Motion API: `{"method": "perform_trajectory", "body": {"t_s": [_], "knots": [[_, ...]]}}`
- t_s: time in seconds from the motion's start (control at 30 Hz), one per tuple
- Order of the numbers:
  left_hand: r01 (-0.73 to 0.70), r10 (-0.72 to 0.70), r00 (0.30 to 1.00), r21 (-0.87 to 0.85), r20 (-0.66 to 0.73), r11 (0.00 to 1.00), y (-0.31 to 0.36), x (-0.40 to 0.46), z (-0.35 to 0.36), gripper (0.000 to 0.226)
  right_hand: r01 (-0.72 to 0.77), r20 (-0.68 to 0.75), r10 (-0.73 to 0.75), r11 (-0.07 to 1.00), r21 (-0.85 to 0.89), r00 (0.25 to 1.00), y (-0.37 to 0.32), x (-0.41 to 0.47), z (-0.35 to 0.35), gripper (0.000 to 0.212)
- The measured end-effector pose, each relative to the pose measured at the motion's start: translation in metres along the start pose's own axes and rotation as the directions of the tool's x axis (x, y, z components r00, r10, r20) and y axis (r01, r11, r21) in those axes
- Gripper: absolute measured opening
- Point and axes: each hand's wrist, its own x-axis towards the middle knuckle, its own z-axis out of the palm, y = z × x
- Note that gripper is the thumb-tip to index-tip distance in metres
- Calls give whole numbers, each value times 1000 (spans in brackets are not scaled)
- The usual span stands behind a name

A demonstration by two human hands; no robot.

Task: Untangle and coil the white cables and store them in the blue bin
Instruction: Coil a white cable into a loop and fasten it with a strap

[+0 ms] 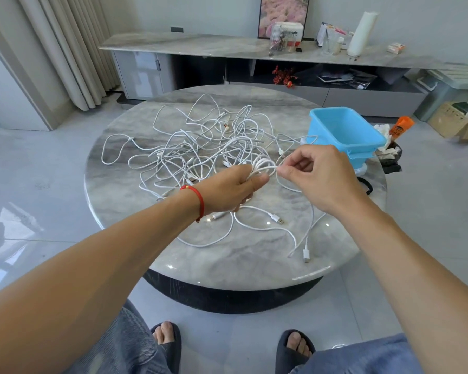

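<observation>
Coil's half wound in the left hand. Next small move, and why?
Probably wrap one more loop: the right hand pinches the loose strand beside the coil that the left hand grips, and slack cable still trails on the table. The blue bin looks empty.

The cables [200, 147] are white; the bin [346, 133] is light blue; the round table [241, 263] is grey marble with paler veining, on a black base [227, 298]; a red cord [199, 202] circles the left wrist; the slippers [170, 344] are black; the jeans [362, 357] are faded blue.
</observation>
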Motion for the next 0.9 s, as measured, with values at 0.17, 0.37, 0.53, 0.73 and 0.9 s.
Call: {"method": "perform_trajectory", "body": {"t_s": [0.17, 0.37, 0.53, 0.73, 0.9], "knots": [[-53, 62, 995, 122, -73, 991, 5, 0, 4, 58, -219, 20, 225, 923, 317, 974, -6, 0, 7, 13], [-121, 154, 978, 224, -138, 967, 9, 0, 9, 49, -378, 156, 393, 587, 716, 906, -17, -5, 11, 6], [-144, 185, 971, 248, -150, 958, 10, -1, 10, 46, -346, 114, 423, 527, 776, 899, -21, -6, 13, 9], [-175, 203, 971, 207, -123, 963, 12, -4, 7, 41, -310, 69, 422, 536, 785, 904, -22, -5, 18, 7], [-200, 199, 977, -11, -81, 980, 11, -1, 9, 42, -262, 31, 398, 543, 798, 917, -20, -3, 20, 4]]}}
